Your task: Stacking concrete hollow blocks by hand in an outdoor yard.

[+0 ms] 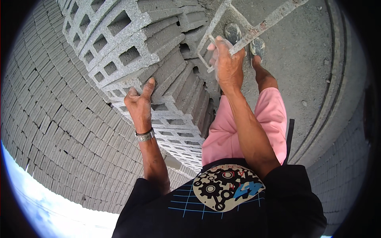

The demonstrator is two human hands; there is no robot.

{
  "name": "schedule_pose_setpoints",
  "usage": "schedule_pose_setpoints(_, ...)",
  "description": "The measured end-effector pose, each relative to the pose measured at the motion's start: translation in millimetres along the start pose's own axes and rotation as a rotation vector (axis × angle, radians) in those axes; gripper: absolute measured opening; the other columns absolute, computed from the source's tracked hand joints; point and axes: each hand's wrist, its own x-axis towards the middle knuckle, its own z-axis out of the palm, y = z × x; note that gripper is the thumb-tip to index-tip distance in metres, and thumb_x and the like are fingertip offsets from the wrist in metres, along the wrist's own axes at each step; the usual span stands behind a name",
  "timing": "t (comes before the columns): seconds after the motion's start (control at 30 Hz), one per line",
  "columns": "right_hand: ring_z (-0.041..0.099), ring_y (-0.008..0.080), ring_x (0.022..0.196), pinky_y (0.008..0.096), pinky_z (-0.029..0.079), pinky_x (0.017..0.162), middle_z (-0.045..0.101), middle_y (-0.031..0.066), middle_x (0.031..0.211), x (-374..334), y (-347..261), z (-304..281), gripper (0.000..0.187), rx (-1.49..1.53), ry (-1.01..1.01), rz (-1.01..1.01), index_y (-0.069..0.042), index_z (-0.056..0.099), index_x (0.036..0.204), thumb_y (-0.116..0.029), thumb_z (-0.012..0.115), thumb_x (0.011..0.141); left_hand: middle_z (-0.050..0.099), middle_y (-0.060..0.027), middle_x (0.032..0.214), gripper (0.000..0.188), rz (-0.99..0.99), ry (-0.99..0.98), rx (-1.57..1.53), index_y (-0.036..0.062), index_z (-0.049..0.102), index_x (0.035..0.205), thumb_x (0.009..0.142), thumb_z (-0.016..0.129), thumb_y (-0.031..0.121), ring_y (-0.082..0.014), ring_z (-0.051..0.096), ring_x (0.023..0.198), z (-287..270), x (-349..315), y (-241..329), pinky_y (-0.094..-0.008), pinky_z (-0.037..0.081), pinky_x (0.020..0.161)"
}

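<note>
A tall stack of grey hollow concrete blocks (170, 75) leans across the middle of the head view. My left hand (139, 105), dusty and with a metal-banded watch (145, 135) at the wrist, grips the edge of one concrete block (137, 77), thumb stretched along it and fingers bent over. To the right, my right hand (228, 63) is closed around part of a worn, cement-crusted metal frame (260, 31). Its bars run up and away past my fist, and a bent loop stands beside the blocks. The frame's far end is out of view.
A broad wall of stacked grey blocks (59, 107) fills the left side. Dusty concrete ground (303, 59) lies to the right, with a curved rail-like strip (337, 79) across it. My shoes (258, 47) stand close to the frame, beside the stack.
</note>
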Motion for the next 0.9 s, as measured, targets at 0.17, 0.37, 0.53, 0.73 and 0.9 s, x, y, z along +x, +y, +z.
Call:
schedule_pose_setpoints(0.17,0.041,0.0102,0.046,0.0274,0.036,0.046,0.043,-0.0017,0.054,16,6,-35,0.035,-0.061,0.01,-0.063,-0.001,0.065,0.076,-0.031,0.056,0.09,0.031,0.0056,0.06,0.061,0.038,-0.116,0.183,0.0104,0.028,0.056,0.078,0.081,0.034,-0.0092,0.026,0.058,29,-2,14,-0.0282,0.021,0.048)
schedule_pose_setpoints(0.37,0.037,0.0073,0.045,0.0252,0.033,0.043,0.04,-0.0052,0.054,4,-2,-72,0.032,0.105,0.06,-0.018,-0.003,0.061,0.072,-0.03,0.059,0.089,0.071,-0.0139,0.093,0.042,0.051,0.093,0.002,-0.0014,0.068,0.109,0.089,0.068,0.036,-0.0214,0.067,0.083,-25,-60,14,-0.0299,0.051,0.078)
schedule_pose_setpoints(0.53,0.034,0.0061,0.045,0.0254,0.032,0.043,0.038,-0.006,0.055,-15,-7,-85,0.031,0.12,0.025,0.021,-0.004,0.059,0.072,-0.031,0.059,0.089,0.07,-0.0211,0.09,0.059,0.275,-0.001,0.384,-0.0069,0.067,0.106,0.082,0.072,0.047,-0.0289,0.067,0.089,12,-90,-34,-0.0367,0.05,0.08)
schedule_pose_setpoints(0.73,0.03,0.0059,0.043,0.0255,0.03,0.043,0.036,-0.0062,0.054,-20,-7,-109,0.029,0.154,0.016,0.017,-0.003,0.059,0.075,-0.028,0.06,0.089,0.057,-0.0281,0.066,0.066,0.142,0.059,0.414,-0.0116,0.058,0.068,0.069,0.079,0.051,-0.0383,0.052,0.066,41,-84,-55,-0.0468,0.044,0.072)
schedule_pose_setpoints(0.9,0.021,0.0069,0.042,0.0266,0.021,0.042,0.026,-0.0068,0.051,-18,2,-116,0.033,0.182,0.058,0.075,0.0,0.059,0.078,-0.029,0.057,0.093,0.046,-0.0057,0.046,0.066,0.121,0.229,0.562,0.0011,0.046,0.045,0.061,0.086,0.051,-0.0168,0.04,0.044,55,-68,-63,-0.0376,0.04,0.046)
